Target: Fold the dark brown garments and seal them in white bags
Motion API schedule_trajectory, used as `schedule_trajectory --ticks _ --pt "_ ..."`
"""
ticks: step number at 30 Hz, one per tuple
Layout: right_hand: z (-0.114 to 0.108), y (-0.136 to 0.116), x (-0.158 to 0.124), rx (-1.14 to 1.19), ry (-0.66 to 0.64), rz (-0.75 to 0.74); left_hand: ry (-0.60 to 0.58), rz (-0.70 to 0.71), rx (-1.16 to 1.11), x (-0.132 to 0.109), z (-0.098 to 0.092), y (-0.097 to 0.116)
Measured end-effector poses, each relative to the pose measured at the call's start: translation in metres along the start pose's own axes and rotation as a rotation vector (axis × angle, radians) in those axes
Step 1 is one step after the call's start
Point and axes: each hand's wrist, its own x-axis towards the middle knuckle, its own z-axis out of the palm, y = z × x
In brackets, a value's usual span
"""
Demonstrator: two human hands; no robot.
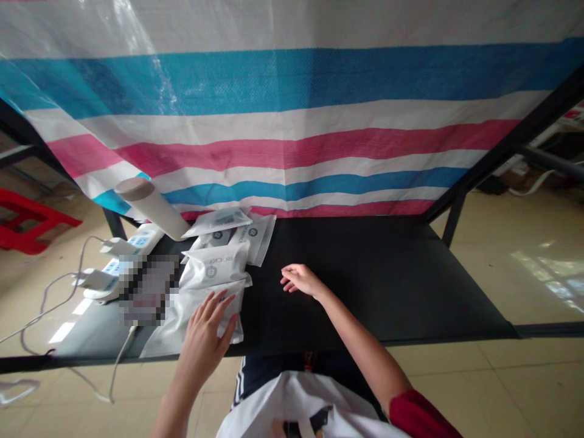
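My left hand (208, 324) rests over the nearest frosted plastic bag (176, 322), fingers spread and touching its surface. Beyond it lies another white frosted bag (216, 266) with dark printing, puffed up by what is inside. Further back, a flat bag (221, 221) overlaps more printed bags (260, 234). My right hand (298, 280) hovers above or lies on the black table, to the right of the bags; I cannot tell which. Its fingers are loosely curved and a little apart, with nothing in them.
Left of the bags are a blurred-out phone-like device (150, 289) on a cable, a white power strip (137, 249) with plugged-in chargers, and a tilted pale bottle (152, 207). A striped sheet (292, 134) hangs behind the black table (365, 274). A red stool (34, 222) stands far left.
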Motion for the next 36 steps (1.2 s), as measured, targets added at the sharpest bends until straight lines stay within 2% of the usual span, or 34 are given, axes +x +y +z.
schedule_trajectory --ticks 3,6,8,10,12,15,17,19,21,23,25,27,28,30,31,33,36 --pt "0.017 -0.027 0.049 -0.055 0.067 0.009 -0.023 0.010 0.023 0.021 0.008 0.022" --pt "0.033 -0.044 0.082 -0.094 0.113 -0.018 -0.051 0.034 0.037 0.037 0.017 0.033" --pt "0.031 -0.046 0.089 -0.106 0.146 -0.022 -0.055 0.033 0.045 0.043 0.022 0.034" --pt "0.017 -0.039 0.080 -0.105 0.171 -0.021 -0.042 0.028 0.048 0.045 0.026 0.031" --pt "-0.006 -0.024 0.056 -0.097 0.180 -0.021 -0.014 0.029 0.035 0.045 0.027 0.028" --pt "-0.044 0.010 -0.003 -0.081 0.150 0.000 0.037 0.055 -0.041 0.045 0.025 0.031" --pt "-0.064 0.034 -0.050 -0.048 0.027 0.015 0.063 0.084 -0.127 0.048 0.021 0.041" --pt "-0.076 0.056 -0.095 -0.028 -0.081 0.053 0.075 0.112 -0.218 0.056 0.018 0.058" --pt "-0.081 0.071 -0.131 -0.017 -0.100 0.099 0.068 0.138 -0.291 0.069 0.017 0.081" --pt "-0.083 0.078 -0.154 -0.024 -0.092 0.127 0.036 0.173 -0.331 0.087 0.019 0.106" --pt "-0.088 0.079 -0.162 -0.068 -0.109 0.160 -0.039 0.218 -0.337 0.108 0.026 0.133" --pt "-0.096 0.076 -0.155 -0.123 -0.099 0.176 -0.158 0.258 -0.306 0.131 0.038 0.158" --pt "-0.102 0.073 -0.146 -0.138 -0.052 0.166 -0.233 0.275 -0.295 0.143 0.045 0.169" --pt "-0.112 0.066 -0.122 -0.125 0.146 0.091 -0.395 0.262 -0.280 0.165 0.060 0.188" --pt "-0.117 0.062 -0.107 -0.110 0.266 0.043 -0.419 0.250 -0.269 0.174 0.067 0.194" --pt "-0.122 0.055 -0.080 -0.146 0.406 -0.035 -0.467 0.231 -0.247 0.188 0.080 0.201" --pt "-0.122 0.046 -0.051 -0.318 0.435 -0.170 -0.506 0.193 -0.231 0.197 0.090 0.197"
